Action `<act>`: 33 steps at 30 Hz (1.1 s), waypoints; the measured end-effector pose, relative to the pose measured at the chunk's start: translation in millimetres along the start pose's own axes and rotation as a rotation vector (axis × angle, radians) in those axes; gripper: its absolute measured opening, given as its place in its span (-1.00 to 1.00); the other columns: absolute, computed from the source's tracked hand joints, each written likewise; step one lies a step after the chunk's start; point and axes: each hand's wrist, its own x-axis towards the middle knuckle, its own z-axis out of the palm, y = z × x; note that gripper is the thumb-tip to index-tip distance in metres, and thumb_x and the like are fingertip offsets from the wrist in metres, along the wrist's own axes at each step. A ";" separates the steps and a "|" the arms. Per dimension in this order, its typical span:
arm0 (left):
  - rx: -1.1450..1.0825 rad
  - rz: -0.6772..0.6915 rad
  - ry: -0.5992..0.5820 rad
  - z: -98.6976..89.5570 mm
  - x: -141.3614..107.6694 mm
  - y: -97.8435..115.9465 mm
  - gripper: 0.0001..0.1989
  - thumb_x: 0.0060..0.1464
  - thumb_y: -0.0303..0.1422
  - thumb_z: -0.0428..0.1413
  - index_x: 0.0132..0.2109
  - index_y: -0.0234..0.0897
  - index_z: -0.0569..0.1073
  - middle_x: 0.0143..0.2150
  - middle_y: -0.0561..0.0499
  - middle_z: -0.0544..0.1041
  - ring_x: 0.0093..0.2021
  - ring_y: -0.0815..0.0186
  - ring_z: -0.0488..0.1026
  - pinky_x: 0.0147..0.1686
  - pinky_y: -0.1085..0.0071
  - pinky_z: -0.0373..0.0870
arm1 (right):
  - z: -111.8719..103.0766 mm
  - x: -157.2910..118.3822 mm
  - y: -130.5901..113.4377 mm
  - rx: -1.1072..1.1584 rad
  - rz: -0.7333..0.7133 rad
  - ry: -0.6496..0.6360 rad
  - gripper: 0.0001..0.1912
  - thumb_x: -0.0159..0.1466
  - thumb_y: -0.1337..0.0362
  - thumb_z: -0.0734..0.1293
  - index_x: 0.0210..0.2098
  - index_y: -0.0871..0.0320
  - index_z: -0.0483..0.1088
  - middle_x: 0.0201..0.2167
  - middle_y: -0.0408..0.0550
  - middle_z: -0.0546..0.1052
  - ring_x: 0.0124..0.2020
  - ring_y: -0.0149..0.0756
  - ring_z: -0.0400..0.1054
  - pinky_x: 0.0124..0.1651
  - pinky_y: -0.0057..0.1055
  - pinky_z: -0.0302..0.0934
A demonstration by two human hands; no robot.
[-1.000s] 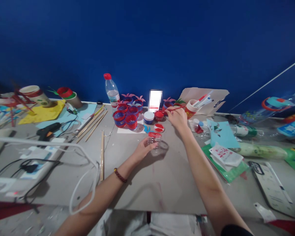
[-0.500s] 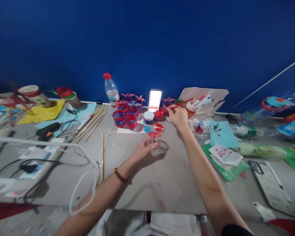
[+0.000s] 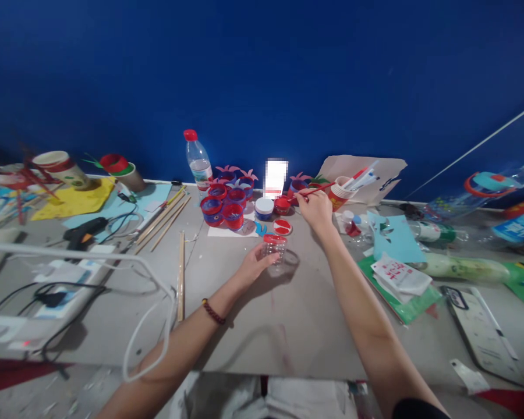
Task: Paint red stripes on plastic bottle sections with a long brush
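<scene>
My left hand (image 3: 254, 266) is wrapped round a clear plastic cup (image 3: 275, 250) with a red painted rim, held at the table's middle. Further back, my right hand (image 3: 317, 208) pinches a red-handled paintbrush (image 3: 322, 187). The brush's tip end is at a small jar of red paint (image 3: 282, 205); whether the bristles touch the paint I cannot tell. Left of that jar stands a white-topped jar (image 3: 264, 208). A red-smeared lid (image 3: 282, 227) lies in front. Several red and blue painted cups (image 3: 233, 216) cluster to the left.
Behind the cups stands a red-capped bottle (image 3: 198, 160). Wooden sticks (image 3: 181, 276), a glue gun (image 3: 86, 231) and a power strip (image 3: 70, 291) with cables lie left. On the right are a paper cup of pens (image 3: 340, 192), plastic bottles, a green packet (image 3: 402, 302) and a phone (image 3: 480, 331).
My right hand has shifted slightly left and down, and the brush handle now lies flatter. My left hand and the clear cup stay nearly where they were.
</scene>
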 end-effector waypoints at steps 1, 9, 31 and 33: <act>0.003 0.001 0.002 0.3 -0.3 0.8 -0.56 -0.23 -0.17 0.42 -0.18 -0.29 0.59 -0.17 -0.11 0.65 -0.15 0.13 0.56 -0.03 0.24 0.42 | -1.0 0.1 -0.5 0.014 0.003 0.010 -0.68 0.33 0.17 0.24 -0.27 0.17 0.61 -0.24 0.09 0.65 -0.16 -0.05 0.50 -0.11 -0.25 0.30; -0.039 -0.005 -0.004 1.5 1.0 1.6 -0.56 -0.28 -0.17 0.43 -0.23 -0.27 0.58 -0.23 -0.09 0.64 -0.21 0.17 0.55 -0.06 0.24 0.41 | -9.8 7.7 0.4 0.260 0.122 0.067 -0.70 0.26 0.14 0.30 -0.46 0.17 0.55 -0.50 0.03 0.61 -0.38 -0.11 0.51 -0.22 -0.27 0.34; -0.223 -0.019 -0.140 -12.7 6.1 -3.3 -0.52 -0.11 -0.22 0.36 -0.04 -0.32 0.51 -0.06 -0.19 0.61 0.01 0.08 0.53 0.09 0.16 0.36 | -82.3 -68.6 -0.8 1.434 0.497 0.026 -0.67 0.03 0.04 0.55 -0.44 0.12 0.46 -0.48 -0.14 0.58 -0.50 -0.39 0.48 -0.58 -0.55 0.29; -0.249 -0.034 -0.126 -11.7 5.5 -2.2 -0.51 -0.14 -0.22 0.37 -0.05 -0.31 0.51 -0.09 -0.18 0.61 -0.01 0.10 0.54 0.10 0.17 0.35 | -80.1 -85.0 2.8 1.463 0.524 0.016 -0.68 0.06 0.03 0.54 -0.46 0.11 0.46 -0.52 -0.16 0.55 -0.51 -0.41 0.46 -0.58 -0.56 0.28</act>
